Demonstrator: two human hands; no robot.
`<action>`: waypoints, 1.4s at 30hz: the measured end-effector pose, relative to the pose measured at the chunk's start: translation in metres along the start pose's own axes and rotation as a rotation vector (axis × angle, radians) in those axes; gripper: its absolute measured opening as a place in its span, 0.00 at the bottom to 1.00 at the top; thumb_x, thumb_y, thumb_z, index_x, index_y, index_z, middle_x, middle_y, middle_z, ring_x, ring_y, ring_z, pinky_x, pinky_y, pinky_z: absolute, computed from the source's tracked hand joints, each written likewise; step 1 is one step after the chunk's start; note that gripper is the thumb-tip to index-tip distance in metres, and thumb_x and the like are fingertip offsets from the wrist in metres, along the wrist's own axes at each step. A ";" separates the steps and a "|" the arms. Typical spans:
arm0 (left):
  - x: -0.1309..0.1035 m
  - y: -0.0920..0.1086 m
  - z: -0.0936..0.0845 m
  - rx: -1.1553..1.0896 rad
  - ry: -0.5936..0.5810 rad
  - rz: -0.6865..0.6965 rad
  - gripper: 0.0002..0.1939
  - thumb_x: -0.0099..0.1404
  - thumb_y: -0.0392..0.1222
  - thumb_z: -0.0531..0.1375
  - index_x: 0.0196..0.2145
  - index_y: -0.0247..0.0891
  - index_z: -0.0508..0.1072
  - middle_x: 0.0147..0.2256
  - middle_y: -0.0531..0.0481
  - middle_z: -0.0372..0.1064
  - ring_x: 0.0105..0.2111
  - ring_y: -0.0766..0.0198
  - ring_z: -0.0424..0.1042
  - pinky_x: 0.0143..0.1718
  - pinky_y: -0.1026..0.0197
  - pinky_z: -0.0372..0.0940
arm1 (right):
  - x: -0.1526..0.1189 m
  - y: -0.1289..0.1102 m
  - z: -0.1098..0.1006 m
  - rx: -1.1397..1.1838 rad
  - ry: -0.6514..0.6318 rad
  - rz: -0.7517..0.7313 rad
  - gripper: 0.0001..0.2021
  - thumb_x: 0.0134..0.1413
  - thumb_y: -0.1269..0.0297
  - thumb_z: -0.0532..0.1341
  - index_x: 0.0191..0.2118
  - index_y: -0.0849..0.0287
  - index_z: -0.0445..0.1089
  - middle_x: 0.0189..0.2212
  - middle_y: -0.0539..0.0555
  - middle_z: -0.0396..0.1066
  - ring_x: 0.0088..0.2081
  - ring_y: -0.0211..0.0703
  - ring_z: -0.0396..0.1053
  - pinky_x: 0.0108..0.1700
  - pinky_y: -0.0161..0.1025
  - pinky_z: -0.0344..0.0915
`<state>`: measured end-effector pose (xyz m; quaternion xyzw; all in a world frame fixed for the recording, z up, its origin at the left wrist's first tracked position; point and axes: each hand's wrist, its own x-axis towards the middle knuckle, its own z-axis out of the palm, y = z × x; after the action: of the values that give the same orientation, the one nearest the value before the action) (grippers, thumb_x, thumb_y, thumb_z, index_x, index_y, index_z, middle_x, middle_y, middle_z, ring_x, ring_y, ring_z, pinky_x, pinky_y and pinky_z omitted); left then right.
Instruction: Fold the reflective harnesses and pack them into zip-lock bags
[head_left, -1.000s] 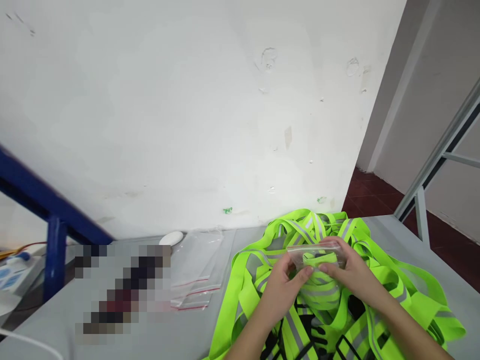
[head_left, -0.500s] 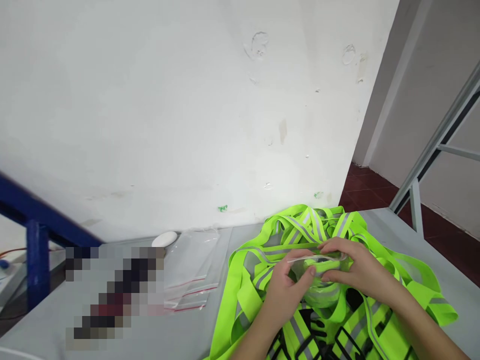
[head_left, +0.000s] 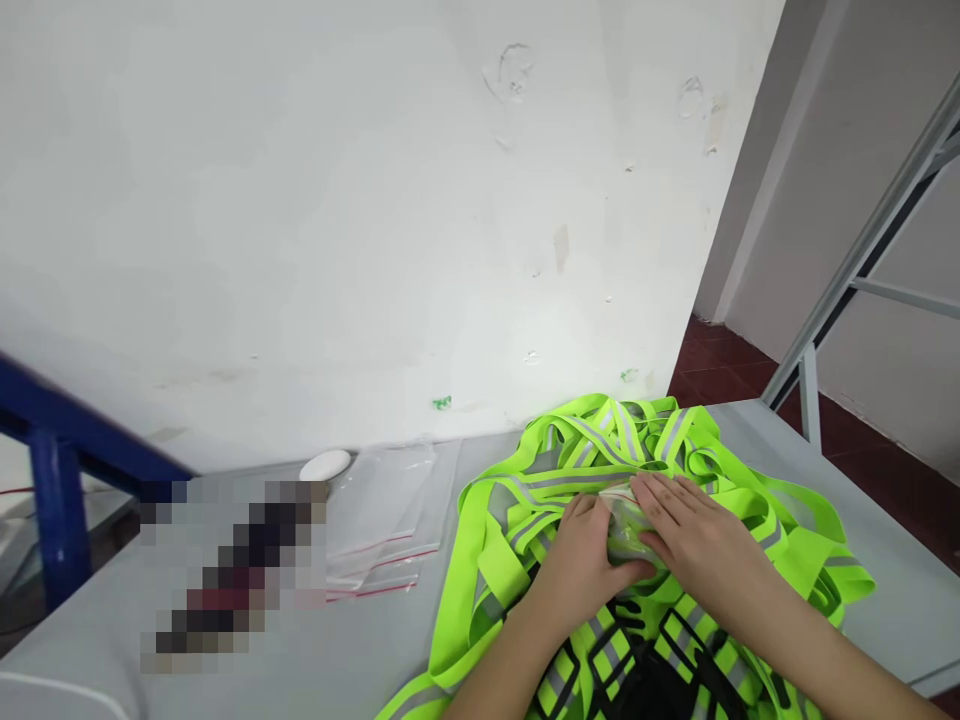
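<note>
- Over the bright green pile, left hand [head_left: 581, 560] and right hand [head_left: 701, 540] close in on a small clear plastic bag [head_left: 626, 525] from either side.
- Left: fingers curled at the bag's left edge, thumb reaching across its near side. Right: fingers together, laid over the top, thumb tucked below. Film looks pinched between them; fingertip contact partly hidden.
- Bag sits above the pile, green showing in or through it; cannot tell which.
- Step in hand, by my reading: bag being pressed and steadied with both hands. Any next move calls for a light, even hold; thin film could slip or crumple.
- Beneath and around: heaped fluorescent green straps with grey stripes [head_left: 499, 570], loosely looped. Black plastic buckles [head_left: 679, 640] on the near side.
- Left of the pile: flat clear plastic bags with red lines [head_left: 390, 500], overlapping on the grey tabletop [head_left: 360, 650].
- Just beyond them, a smooth white oval object [head_left: 326, 465]; use unclear.
- Farther left, pixelated patch, contents unreadable; blue metal frame [head_left: 56, 530] past it.
- Behind, scuffed white wall [head_left: 375, 200].
- Brands, labels, writing: none legible.
</note>
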<state>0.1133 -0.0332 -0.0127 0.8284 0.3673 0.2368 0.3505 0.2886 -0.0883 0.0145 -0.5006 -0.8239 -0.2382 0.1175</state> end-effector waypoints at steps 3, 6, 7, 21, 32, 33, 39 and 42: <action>0.001 -0.001 0.004 0.039 0.001 0.040 0.37 0.48 0.51 0.71 0.55 0.43 0.66 0.53 0.45 0.68 0.51 0.45 0.64 0.59 0.42 0.53 | -0.008 -0.004 0.002 -0.025 -0.006 0.014 0.20 0.66 0.70 0.48 0.59 0.72 0.62 0.55 0.65 0.69 0.55 0.52 0.68 0.54 0.49 0.64; 0.001 -0.001 0.005 0.082 0.003 0.015 0.37 0.46 0.53 0.72 0.52 0.41 0.68 0.47 0.45 0.71 0.48 0.46 0.66 0.57 0.41 0.54 | -0.008 -0.004 0.001 0.015 -0.026 0.034 0.20 0.63 0.71 0.52 0.59 0.71 0.61 0.54 0.66 0.70 0.53 0.53 0.69 0.54 0.49 0.65; 0.002 -0.001 0.005 0.094 0.000 0.006 0.37 0.45 0.53 0.72 0.52 0.41 0.68 0.45 0.46 0.71 0.48 0.46 0.67 0.58 0.41 0.53 | -0.006 -0.002 0.000 0.053 -0.039 0.039 0.20 0.62 0.71 0.54 0.59 0.70 0.62 0.53 0.66 0.71 0.52 0.54 0.70 0.53 0.49 0.66; 0.003 0.033 -0.016 0.142 0.161 0.307 0.26 0.57 0.41 0.65 0.52 0.48 0.62 0.44 0.53 0.74 0.49 0.54 0.71 0.66 0.37 0.37 | -0.013 0.030 -0.075 0.671 -0.217 0.320 0.20 0.51 0.71 0.63 0.51 0.53 0.65 0.44 0.54 0.74 0.42 0.48 0.73 0.43 0.41 0.67; 0.106 0.110 0.055 0.208 -0.246 0.179 0.35 0.68 0.53 0.53 0.67 0.38 0.47 0.67 0.39 0.46 0.67 0.47 0.44 0.63 0.39 0.52 | -0.140 0.154 -0.013 0.151 0.354 0.381 0.08 0.57 0.71 0.59 0.43 0.56 0.68 0.48 0.61 0.74 0.53 0.53 0.70 0.51 0.50 0.69; 0.115 0.111 0.069 0.257 -0.347 0.185 0.36 0.67 0.54 0.53 0.67 0.37 0.49 0.68 0.38 0.44 0.68 0.46 0.41 0.64 0.37 0.48 | -0.152 0.164 -0.003 0.122 0.310 0.374 0.08 0.58 0.71 0.58 0.43 0.56 0.68 0.49 0.61 0.74 0.54 0.53 0.69 0.53 0.52 0.68; 0.143 0.091 0.122 0.404 -0.477 0.296 0.29 0.69 0.58 0.49 0.63 0.43 0.61 0.65 0.39 0.52 0.66 0.43 0.48 0.62 0.28 0.38 | -0.187 0.181 0.027 0.107 -0.059 0.384 0.23 0.54 0.79 0.53 0.54 0.58 0.66 0.62 0.60 0.61 0.64 0.52 0.55 0.61 0.57 0.59; 0.138 0.069 0.120 0.400 -0.413 0.361 0.21 0.69 0.52 0.51 0.58 0.51 0.67 0.62 0.44 0.60 0.63 0.45 0.56 0.63 0.29 0.39 | -0.183 0.176 0.028 0.198 -0.240 0.398 0.38 0.45 0.85 0.52 0.64 0.57 0.55 0.68 0.57 0.47 0.69 0.49 0.39 0.65 0.56 0.52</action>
<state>0.3078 -0.0084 -0.0193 0.9629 0.1751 0.0452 0.2004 0.5305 -0.1468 -0.0405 -0.6636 -0.7366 -0.0672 0.1119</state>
